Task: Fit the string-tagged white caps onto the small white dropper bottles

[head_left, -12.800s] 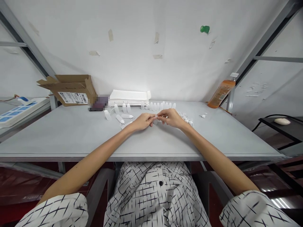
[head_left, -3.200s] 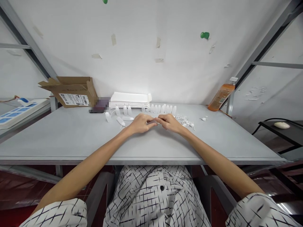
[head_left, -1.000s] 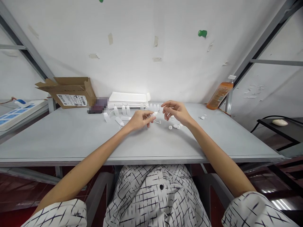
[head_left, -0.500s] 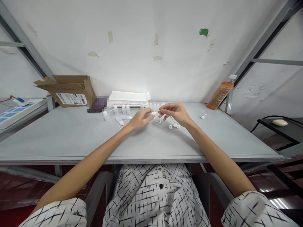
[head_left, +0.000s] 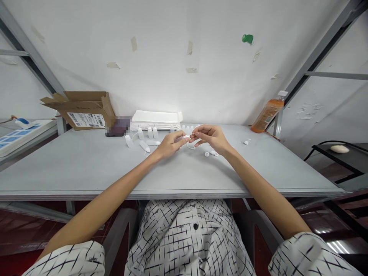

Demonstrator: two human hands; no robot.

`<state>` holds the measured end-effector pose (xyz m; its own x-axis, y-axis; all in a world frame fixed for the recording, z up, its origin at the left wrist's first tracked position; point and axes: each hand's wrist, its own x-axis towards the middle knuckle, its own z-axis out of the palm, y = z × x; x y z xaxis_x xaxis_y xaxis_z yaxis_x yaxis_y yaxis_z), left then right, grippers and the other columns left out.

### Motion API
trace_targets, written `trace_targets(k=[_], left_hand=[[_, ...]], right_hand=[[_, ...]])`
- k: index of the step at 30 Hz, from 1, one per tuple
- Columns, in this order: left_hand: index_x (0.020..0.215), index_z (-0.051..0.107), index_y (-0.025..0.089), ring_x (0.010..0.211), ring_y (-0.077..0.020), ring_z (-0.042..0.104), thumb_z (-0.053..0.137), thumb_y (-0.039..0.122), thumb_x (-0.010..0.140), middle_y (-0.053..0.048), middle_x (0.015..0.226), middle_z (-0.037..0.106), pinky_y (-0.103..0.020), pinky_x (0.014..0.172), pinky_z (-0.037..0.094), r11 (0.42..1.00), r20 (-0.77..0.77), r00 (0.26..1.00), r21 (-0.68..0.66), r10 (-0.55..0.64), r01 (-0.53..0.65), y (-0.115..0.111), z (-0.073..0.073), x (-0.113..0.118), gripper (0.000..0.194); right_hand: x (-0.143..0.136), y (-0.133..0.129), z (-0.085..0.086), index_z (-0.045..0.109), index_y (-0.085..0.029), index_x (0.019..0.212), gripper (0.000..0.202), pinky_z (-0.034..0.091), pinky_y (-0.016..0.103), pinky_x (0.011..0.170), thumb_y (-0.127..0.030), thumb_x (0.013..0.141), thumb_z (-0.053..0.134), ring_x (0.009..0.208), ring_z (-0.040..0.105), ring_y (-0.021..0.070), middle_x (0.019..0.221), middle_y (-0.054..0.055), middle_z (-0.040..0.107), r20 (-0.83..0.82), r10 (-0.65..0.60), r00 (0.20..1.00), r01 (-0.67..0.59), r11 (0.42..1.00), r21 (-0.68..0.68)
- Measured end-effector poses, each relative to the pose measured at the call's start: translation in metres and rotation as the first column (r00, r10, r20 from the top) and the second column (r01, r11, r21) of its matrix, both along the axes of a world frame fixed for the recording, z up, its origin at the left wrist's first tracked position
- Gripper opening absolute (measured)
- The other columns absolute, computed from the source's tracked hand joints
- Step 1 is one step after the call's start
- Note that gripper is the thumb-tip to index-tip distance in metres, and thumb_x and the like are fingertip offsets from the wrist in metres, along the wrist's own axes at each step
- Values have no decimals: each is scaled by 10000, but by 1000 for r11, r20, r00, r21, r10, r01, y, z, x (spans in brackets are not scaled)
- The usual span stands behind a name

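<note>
My left hand (head_left: 172, 143) is closed on a small white bottle (head_left: 186, 138), mostly hidden by the fingers. Close against its tip, my right hand (head_left: 209, 136) pinches something too small to make out. A thin white cord (head_left: 191, 147) hangs below the hands. Several small white bottles stand or lie to the left, one of them tilted (head_left: 128, 141) and another lying flat (head_left: 144, 146). Small white caps (head_left: 207, 154) lie on the grey table (head_left: 178, 172) below my right hand.
At the back left are an open cardboard box (head_left: 86, 111) and a dark, partly blurred object (head_left: 117, 127). White sheets (head_left: 156, 118) are stacked by the wall. An orange bottle (head_left: 267, 115) leans at the back right, and a small white piece (head_left: 245, 142) lies nearer.
My right hand has shifted slightly left, closer to my left hand. The thin dark tip seen between the hands before is now hidden.
</note>
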<state>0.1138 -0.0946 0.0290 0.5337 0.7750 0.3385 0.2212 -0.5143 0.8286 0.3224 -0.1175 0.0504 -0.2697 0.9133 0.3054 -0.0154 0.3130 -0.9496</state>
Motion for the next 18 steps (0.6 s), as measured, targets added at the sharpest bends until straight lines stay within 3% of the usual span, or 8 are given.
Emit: trace_targets(k=[18], left_hand=[[862, 572, 183, 463, -67, 297, 585, 501, 914, 76, 568, 320, -220, 437, 264, 981, 87, 993, -170, -77, 91, 3, -3, -1, 322]], right_hand=[[-2, 0, -2, 703, -154, 836, 374, 633, 350, 643, -493, 744, 829, 788, 753, 234, 838, 78, 735, 7, 26, 1000, -26, 1000, -7]])
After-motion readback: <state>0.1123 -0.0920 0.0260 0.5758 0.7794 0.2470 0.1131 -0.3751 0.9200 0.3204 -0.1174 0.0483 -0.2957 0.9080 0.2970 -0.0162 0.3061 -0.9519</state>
